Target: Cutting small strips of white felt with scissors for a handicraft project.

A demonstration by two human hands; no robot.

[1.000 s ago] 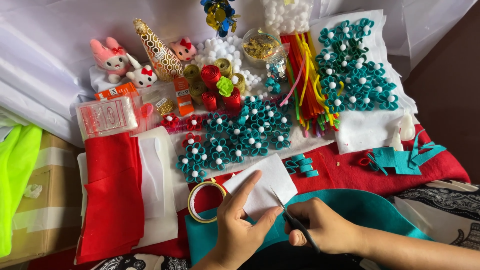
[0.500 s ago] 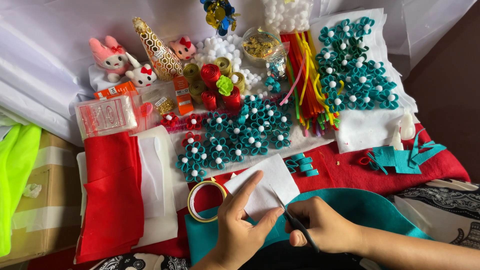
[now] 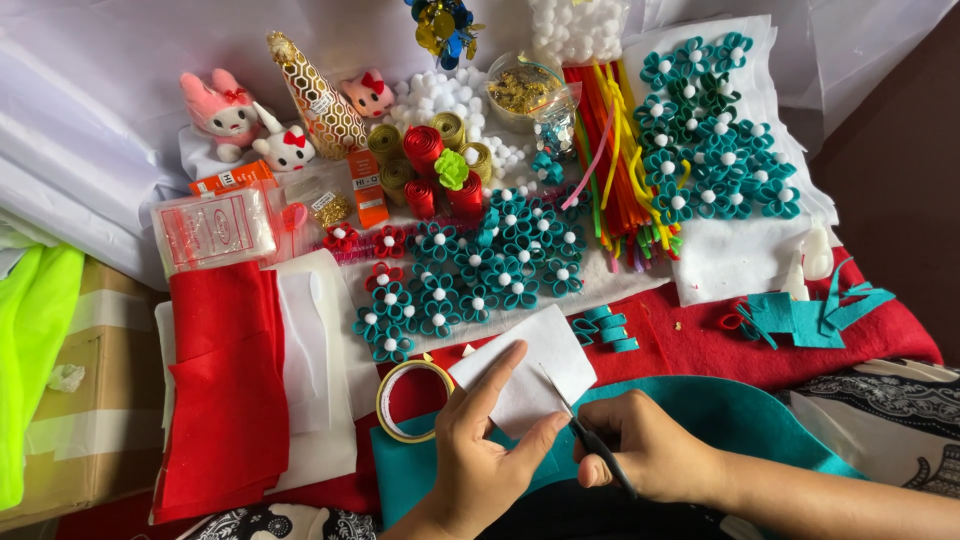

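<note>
Nothing much has shifted since the earlier frames: left hand [image 3: 480, 460] pinches the white felt piece [image 3: 525, 375], thin, limp and light, best gripped near its edge, at 6 o'clock, while right hand [image 3: 650, 455], closed on scissors [image 3: 590, 435], cuts it beside the tape roll [image 3: 410, 400].

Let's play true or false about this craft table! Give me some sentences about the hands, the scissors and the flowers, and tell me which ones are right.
1. The left hand holds a white felt piece. True.
2. The right hand holds a glue bottle. False: it holds scissors, their blades at the white piece.
3. The roll of tape lies just left of the white piece. True.
4. The felt flowers are mostly yellow. False: most are teal with white centres.
5. The plush toys sit at the far left of the table. True.
</note>
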